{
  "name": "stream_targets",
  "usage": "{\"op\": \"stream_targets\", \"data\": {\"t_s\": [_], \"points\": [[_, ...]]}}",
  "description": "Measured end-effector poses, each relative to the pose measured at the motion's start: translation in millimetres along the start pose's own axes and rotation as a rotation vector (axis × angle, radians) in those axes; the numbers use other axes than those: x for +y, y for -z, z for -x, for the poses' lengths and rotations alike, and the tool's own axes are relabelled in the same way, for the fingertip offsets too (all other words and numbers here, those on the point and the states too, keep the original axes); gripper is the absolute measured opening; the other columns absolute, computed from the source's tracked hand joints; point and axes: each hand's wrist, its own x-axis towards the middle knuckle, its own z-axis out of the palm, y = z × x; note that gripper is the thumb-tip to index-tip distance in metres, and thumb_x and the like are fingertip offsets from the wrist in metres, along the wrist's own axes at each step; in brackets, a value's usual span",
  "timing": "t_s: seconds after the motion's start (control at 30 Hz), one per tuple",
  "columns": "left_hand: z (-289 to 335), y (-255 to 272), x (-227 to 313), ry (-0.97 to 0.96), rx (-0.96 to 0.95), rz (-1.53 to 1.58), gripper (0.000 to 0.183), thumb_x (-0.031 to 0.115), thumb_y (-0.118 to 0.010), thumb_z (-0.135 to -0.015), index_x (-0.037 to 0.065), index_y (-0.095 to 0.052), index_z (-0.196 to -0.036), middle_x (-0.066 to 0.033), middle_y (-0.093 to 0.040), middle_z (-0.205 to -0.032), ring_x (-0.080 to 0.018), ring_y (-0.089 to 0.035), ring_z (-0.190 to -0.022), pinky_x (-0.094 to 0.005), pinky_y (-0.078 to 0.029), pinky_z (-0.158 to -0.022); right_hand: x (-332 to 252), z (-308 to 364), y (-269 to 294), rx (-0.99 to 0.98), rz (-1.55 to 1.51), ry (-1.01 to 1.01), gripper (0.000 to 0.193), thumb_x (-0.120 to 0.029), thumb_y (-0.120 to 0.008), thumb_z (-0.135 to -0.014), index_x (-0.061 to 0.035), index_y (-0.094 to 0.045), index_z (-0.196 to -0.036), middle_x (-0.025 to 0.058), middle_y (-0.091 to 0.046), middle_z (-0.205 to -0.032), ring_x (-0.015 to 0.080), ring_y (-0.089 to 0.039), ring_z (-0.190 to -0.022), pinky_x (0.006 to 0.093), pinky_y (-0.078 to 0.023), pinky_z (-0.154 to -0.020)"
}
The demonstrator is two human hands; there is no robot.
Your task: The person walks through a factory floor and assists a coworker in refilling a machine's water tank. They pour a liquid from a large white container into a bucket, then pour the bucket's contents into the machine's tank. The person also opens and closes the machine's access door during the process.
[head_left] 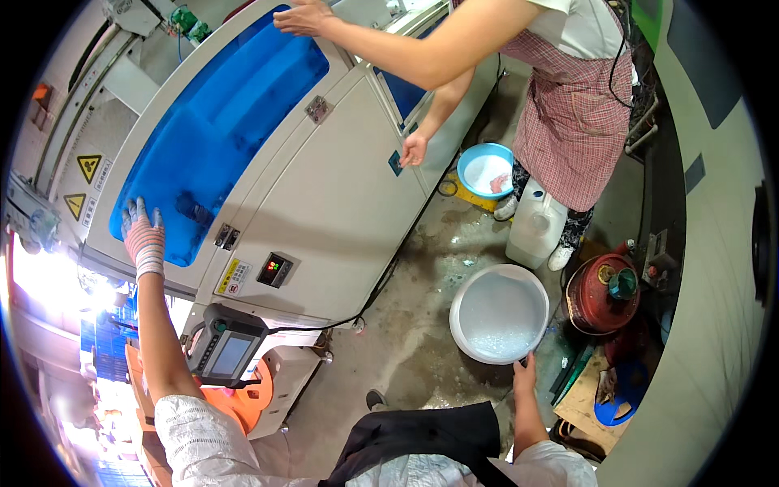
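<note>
My left hand [144, 235], in a striped knit glove, rests with fingers spread on the lower left of a blue see-through panel [219, 122] in a machine's pale casing. At the near rim of a round white basin [459, 321] is my right hand [526, 375], bare, its fingers closed. A small dark bit shows at the fingertips, but what it is cannot be made out. Cloudy, frothy liquid fills the basin, and from here I cannot tell whether the hand bears its weight.
A co-worker in a checked apron [572, 114] reaches across to the machine. On the floor stand a light blue basin [466, 166], a whitish jerrycan [535, 227] and a red drum [600, 296]. A control pendant [227, 345] hangs near my left arm. The concrete floor [389, 308] looks wet.
</note>
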Motion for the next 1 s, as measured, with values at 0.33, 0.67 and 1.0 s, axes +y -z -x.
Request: {"op": "stream_targets", "data": {"t_s": [0.33,0.67,1.0], "points": [[8.5,7.7,7.2,-0.045,-0.013,-0.113,0.062,0.038,-0.047,-0.089,0.012,-0.033,-0.143,-0.0126,-0.032,-0.148,-0.0335,-0.032,-0.135,-0.0405,-0.029,-0.110,44.1,-17.4,-15.0,-0.026,0.152,-0.011,0.059,-0.014,-0.057,-0.087,-0.0138,-0.035,-0.142,0.0124,-0.041,-0.140,0.0258,-0.050,-0.115,0.0357,-0.048,-0.077],[7.8,6.8,9.9,-0.052,0.007,-0.089,0.062,0.037,-0.049,-0.088,0.010,-0.034,-0.142,-0.0158,-0.034,-0.146,-0.0351,-0.033,-0.133,-0.0418,-0.029,-0.110,42.1,-12.2,-30.1,-0.016,0.028,-0.063,0.058,-0.012,-0.062,-0.081,-0.0007,-0.044,-0.134,0.0202,-0.050,-0.131,0.0293,-0.049,-0.121,0.0340,-0.037,-0.102],[8.9,11.1,12.6,-0.016,-0.058,-0.108,0.067,0.038,-0.050,-0.087,0.011,-0.028,-0.145,-0.0149,-0.029,-0.148,-0.0346,-0.030,-0.136,-0.0414,-0.025,-0.112,26.7,-2.5,-16.8,-0.008,0.027,-0.107,0.055,-0.008,-0.058,-0.086,-0.0042,-0.039,-0.138,0.0171,-0.045,-0.137,0.0268,-0.047,-0.123,0.0342,-0.039,-0.093]]}}
